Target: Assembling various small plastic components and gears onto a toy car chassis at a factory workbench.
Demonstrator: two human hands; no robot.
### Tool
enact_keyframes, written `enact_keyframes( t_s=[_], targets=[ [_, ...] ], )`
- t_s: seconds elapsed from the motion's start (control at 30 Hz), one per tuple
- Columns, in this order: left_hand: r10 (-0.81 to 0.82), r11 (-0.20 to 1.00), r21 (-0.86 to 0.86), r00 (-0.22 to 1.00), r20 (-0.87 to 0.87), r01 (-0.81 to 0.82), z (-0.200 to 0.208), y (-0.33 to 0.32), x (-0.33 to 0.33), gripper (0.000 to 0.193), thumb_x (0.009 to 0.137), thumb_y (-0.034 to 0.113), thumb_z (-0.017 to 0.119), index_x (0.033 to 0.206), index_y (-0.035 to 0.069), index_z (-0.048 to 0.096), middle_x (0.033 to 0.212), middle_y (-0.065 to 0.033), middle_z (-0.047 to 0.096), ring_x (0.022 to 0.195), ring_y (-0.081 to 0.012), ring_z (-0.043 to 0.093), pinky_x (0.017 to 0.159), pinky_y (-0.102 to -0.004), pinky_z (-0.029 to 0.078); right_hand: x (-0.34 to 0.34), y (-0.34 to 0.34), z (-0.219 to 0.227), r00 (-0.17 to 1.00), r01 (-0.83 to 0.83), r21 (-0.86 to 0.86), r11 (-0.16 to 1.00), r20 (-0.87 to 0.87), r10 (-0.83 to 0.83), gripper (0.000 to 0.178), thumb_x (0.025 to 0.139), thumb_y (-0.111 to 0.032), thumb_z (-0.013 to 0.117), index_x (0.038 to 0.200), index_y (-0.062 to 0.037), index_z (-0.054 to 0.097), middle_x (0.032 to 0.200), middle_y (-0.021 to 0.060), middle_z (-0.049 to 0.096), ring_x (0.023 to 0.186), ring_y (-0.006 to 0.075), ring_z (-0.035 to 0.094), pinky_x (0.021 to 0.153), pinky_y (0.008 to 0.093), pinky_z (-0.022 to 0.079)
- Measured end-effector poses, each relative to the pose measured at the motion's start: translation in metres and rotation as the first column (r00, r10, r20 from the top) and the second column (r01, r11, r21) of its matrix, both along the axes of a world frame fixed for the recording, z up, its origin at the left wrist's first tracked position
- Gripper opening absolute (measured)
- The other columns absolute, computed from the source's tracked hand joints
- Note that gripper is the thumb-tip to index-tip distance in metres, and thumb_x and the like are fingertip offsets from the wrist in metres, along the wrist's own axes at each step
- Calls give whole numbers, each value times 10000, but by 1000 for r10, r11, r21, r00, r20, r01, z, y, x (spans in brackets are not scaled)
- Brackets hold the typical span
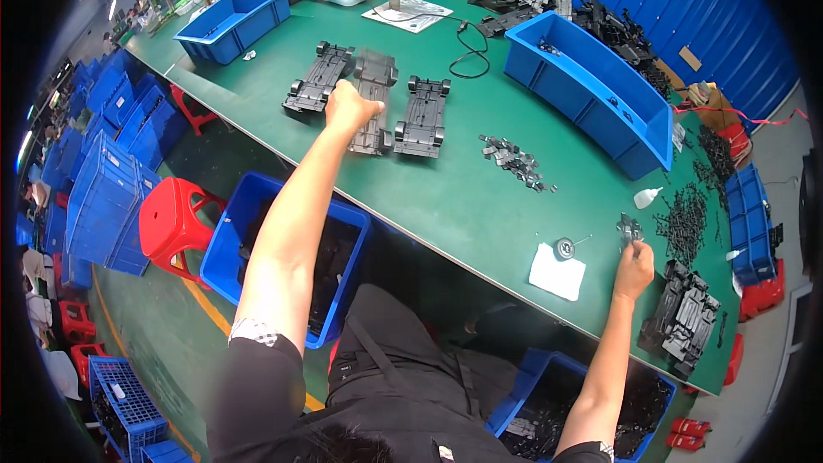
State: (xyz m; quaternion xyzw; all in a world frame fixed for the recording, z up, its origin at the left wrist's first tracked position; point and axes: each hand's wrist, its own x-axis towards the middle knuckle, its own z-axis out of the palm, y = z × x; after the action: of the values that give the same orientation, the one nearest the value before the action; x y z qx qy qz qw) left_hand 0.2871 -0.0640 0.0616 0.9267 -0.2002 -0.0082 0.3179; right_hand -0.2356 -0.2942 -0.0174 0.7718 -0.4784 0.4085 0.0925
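Observation:
My left hand (350, 110) grips a black toy car chassis (375, 73) with its wheels, smeared by motion. On its left lies a second chassis (319, 77), and on its right a third chassis (422, 117). At the right, my right hand (633, 272) has its fingers closed at a small dark plastic part (629, 227); its exact kind is too small to tell. Beside that hand, a loose wheel with a thin axle (564, 249) sits on a white paper (557, 274). Several more black chassis (683, 317) are stacked to the right of my right hand.
Small black clips (517, 163) lie scattered mid-table. A long blue bin (591, 90) stands beyond them, and a white squeeze bottle (646, 197) lies near a heap of dark pins (683, 225). Below the table's near edge are blue crates (225, 240) and a red stool (177, 221).

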Motion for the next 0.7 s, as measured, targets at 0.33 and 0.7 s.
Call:
enact_keyframes(
  t_s=[0.33, 0.7],
  targets=[
    [-664, 417, -909, 671, -328, -32, 34, 70, -75, 264, 899, 98, 606, 1136, -9, 563, 972, -71, 654, 795, -147, 635, 697, -304, 540, -10, -2, -2, 999, -14, -3, 1000, 36, 14, 118, 874, -104, 599, 953, -39, 656, 903, 125, 665, 800, 295, 644, 704, 365, 510],
    [-952, 105, -689, -272, 138, -718, -29, 105, -190, 900, 786, 517, 704, 1329, -99, 339, 820, -70, 426, 684, -161, 448, 573, -263, 444, -9, -5, 1, 991, -9, -132, 991, 132, 27, 118, 844, -78, 619, 941, -36, 672, 844, 108, 664, 716, 243, 642, 648, 335, 519]
  ],
)
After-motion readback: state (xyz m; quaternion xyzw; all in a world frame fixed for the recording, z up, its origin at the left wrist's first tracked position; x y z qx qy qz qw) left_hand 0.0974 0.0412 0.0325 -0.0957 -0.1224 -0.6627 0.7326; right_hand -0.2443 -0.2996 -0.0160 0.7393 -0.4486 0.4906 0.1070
